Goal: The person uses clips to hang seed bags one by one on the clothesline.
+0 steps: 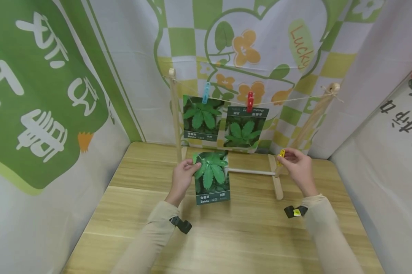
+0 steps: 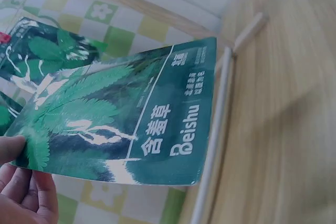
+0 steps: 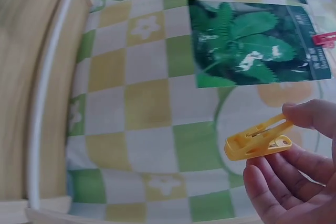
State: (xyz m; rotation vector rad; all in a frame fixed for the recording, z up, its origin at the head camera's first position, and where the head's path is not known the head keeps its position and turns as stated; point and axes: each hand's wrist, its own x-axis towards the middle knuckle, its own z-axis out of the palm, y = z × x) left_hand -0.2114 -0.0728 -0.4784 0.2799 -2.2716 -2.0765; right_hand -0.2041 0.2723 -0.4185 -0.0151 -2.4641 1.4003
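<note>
My left hand [image 1: 184,176] pinches a green seed packet [image 1: 212,179] by its upper left edge, thumb on the front. The packet hangs upright with its leaf picture facing me, below the string. In the right wrist view, a yellow clothespin [image 3: 257,139] is pinched between the thumb and fingers of my right hand [image 3: 294,177]. That hand is at the right post of the wooden frame. Two similar packets hang on the string: the left packet [image 1: 203,120] under a blue clothespin [image 1: 206,93], the right packet [image 1: 244,129] under a red clothespin [image 1: 250,102].
The string [image 1: 291,100] runs between two wooden posts, the left post [image 1: 175,114] and the right post [image 1: 315,114]. A white rod [image 1: 252,171] joins their feet, low over the wooden table [image 1: 253,236]. A checked curtain [image 1: 182,42] hangs behind the frame.
</note>
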